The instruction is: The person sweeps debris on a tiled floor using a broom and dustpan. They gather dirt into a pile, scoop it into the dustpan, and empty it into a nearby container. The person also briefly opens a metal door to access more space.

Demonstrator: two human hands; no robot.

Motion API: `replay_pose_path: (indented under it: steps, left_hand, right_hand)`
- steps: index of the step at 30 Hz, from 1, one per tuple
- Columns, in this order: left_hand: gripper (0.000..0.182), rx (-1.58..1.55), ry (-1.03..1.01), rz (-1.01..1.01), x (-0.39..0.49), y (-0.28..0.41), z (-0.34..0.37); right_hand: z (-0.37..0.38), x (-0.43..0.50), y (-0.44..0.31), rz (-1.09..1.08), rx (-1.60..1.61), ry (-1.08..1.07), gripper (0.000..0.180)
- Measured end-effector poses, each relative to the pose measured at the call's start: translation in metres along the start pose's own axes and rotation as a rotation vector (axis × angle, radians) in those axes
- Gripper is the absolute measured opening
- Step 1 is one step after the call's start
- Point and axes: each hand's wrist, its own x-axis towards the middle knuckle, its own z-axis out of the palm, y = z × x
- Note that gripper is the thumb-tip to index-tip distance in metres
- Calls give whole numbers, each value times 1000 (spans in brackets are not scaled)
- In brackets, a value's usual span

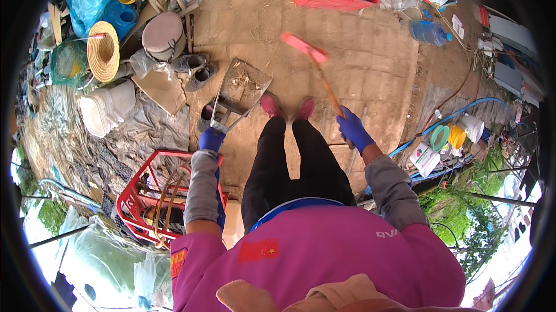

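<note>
My left hand (211, 139), in a blue glove, grips the handle end of a metal dustpan (256, 79). Dirt and light-coloured scraps lie in the pan, which is low over the floor at the left of my feet. My right hand (354, 129), also gloved in blue, is closed around the wooden handle of a broom (328, 86). The broom's pink head (305, 47) is slightly blurred and lies ahead of my feet, to the right of the dustpan. Whether the head touches the floor I cannot tell.
Dark shoes (202, 73) and a round padded stool (163, 34) stand left of the dustpan. A red crate (334, 1) with a filled bag is ahead. A red metal frame (150, 155) stands at lower left. To the right are a water bottle (428, 33), a blue hose (451, 112) and several buckets.
</note>
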Motion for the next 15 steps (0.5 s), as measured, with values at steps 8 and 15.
replay_pose_path:
  steps: [8,15]
  left_hand:
    - [29,-32,-32,-78,18,4,6]
    - [39,256,260,48,23,-120,34]
  right_hand:
    - [-3,70,-11,216,-367,-142,14]
    - [5,45,-132,-109,-367,-191,38]
